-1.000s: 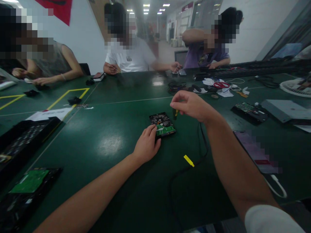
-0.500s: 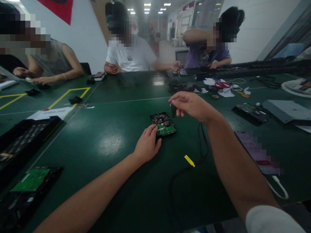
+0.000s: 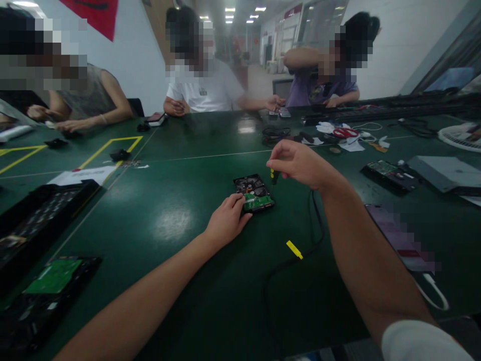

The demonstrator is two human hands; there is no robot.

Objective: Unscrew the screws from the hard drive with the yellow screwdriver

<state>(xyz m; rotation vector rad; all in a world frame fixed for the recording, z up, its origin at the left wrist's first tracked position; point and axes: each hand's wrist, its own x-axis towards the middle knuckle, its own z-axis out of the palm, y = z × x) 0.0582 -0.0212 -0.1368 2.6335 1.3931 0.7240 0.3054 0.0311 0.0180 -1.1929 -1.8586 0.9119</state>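
Note:
A hard drive (image 3: 257, 200) with a green circuit board lies on the green table, its board side up. My left hand (image 3: 229, 218) grips its near left edge, thumb at the near side and fingers over the board's left end. Just past the drive's right side, my right hand (image 3: 291, 163) holds a small black and yellow screwdriver (image 3: 274, 175) upright in its fingertips, handle up. Its thin tip points down beside the drive's right edge; whether it touches anything I cannot tell.
A yellow tag (image 3: 294, 249) lies near a black cable. On the right are another drive (image 3: 390, 175), a grey box (image 3: 439, 173) and a phone (image 3: 394, 235). A black tray (image 3: 82, 193) and a circuit board (image 3: 54, 276) lie left. Several people sit across the table.
My right hand has shifted slightly right, and the screwdriver now shows its yellow part and stands more upright. The left hand still holds the drive. The whole view has shifted slightly.

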